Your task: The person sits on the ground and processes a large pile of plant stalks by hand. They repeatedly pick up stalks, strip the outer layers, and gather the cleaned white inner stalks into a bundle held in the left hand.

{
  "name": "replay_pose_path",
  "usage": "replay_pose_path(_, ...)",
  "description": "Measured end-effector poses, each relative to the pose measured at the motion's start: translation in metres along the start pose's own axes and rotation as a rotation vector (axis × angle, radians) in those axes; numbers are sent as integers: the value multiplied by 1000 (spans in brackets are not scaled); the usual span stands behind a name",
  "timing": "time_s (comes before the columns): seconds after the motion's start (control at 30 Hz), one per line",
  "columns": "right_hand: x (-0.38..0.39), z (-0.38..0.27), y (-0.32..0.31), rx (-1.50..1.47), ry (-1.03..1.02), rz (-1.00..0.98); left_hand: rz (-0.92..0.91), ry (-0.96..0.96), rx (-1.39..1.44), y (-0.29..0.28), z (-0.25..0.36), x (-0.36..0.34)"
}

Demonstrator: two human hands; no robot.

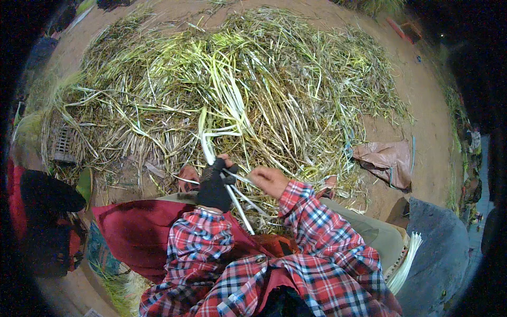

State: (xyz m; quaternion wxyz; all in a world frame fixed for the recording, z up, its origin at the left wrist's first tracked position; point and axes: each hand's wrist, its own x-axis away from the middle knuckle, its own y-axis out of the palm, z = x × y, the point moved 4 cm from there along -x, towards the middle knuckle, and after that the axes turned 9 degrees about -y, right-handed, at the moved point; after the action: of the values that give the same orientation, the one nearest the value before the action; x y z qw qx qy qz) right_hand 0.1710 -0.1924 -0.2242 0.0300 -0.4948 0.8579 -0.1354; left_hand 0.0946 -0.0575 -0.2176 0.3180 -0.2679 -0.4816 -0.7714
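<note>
My left hand (215, 185), in a black fingerless glove, is closed round a spring onion (207, 148). Its white stem slants down between my knees, and its leaves bend over above the hand. Just to the right, my bare right hand (270, 181) has its fingers curled in a pinch at the end of a thin pale leaf strip (240, 178) that runs over from the stem. Beyond both hands lies a broad heap of green and straw-coloured leaves (274, 100), with fresh brighter leaves (224, 84) on its middle.
A bundle of white stems (405, 264) lies by my right thigh, next to a dark grey sack-like thing (438, 248). A brown plastic sheet (388, 161) rests at the heap's right edge. On the left are a crate (64, 145) and another person's dark-sleeved arm (50, 193).
</note>
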Motion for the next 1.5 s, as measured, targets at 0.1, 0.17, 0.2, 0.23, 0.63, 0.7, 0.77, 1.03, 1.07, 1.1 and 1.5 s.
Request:
replay_pose_path(0.1,4,42,-37,-348,335,275,-277,-34,265,7,29,22)
replay_pose_path(0.17,2,69,-60,-144,385,467,-380,-84,449,10,47,36)
replay_pose_path(0.2,-3,80,-67,2,359,533,-238,34,210,7,56,40)
replay_pose_path(0.23,-8,88,-71,102,261,561,-103,91,132,2,64,44)
replay_pose_path(0.63,-48,93,-8,484,29,325,-44,479,105,-32,141,87)
replay_pose_path(0.7,-48,100,12,741,129,67,-45,538,110,-41,156,95)
replay_pose_path(0.77,-45,106,15,846,139,17,-56,617,116,-49,173,107)
replay_pose_path(1.03,-26,110,0,929,240,-286,-182,862,128,-58,219,162)
replay_pose_path(1.07,-24,106,8,992,231,-342,-181,836,133,-59,215,159)
replay_pose_path(1.1,-25,106,12,985,320,-329,-176,797,140,-60,207,151)
replay_pose_path(1.5,-22,129,30,117,616,107,-509,267,268,-50,99,50)
